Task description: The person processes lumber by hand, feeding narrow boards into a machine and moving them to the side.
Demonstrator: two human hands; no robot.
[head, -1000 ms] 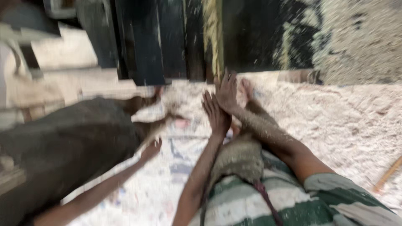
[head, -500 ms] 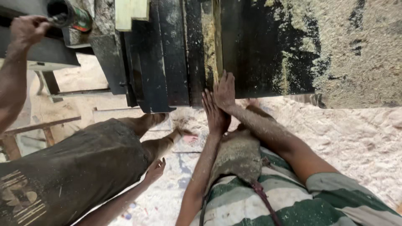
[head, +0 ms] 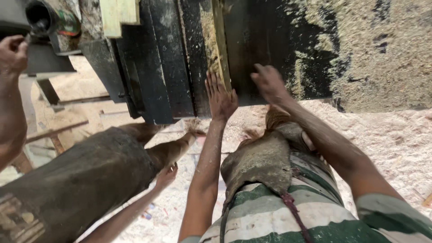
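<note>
My left hand (head: 220,95) lies flat, fingers straight, against a narrow pale wooden strip (head: 221,40) that stands on edge on a dark machine table (head: 171,63). My right hand (head: 269,83) rests palm-down on the dark table surface just right of the strip, fingers curled over the near edge. Neither hand grips anything. Sawdust (head: 373,49) covers the right part of the table.
Another person in dark shorts (head: 76,180) stands close on my left, one hand (head: 166,174) hanging low, the other hand (head: 12,53) raised by a dark machine part (head: 45,18). The floor (head: 391,144) is deep in wood shavings. A pale wood block (head: 119,15) sits at the table's far end.
The view has steadied and tilted up. Both my hands have moved from the table's near edge further onto it, the left now along the wooden strip, the right spread apart from it.
</note>
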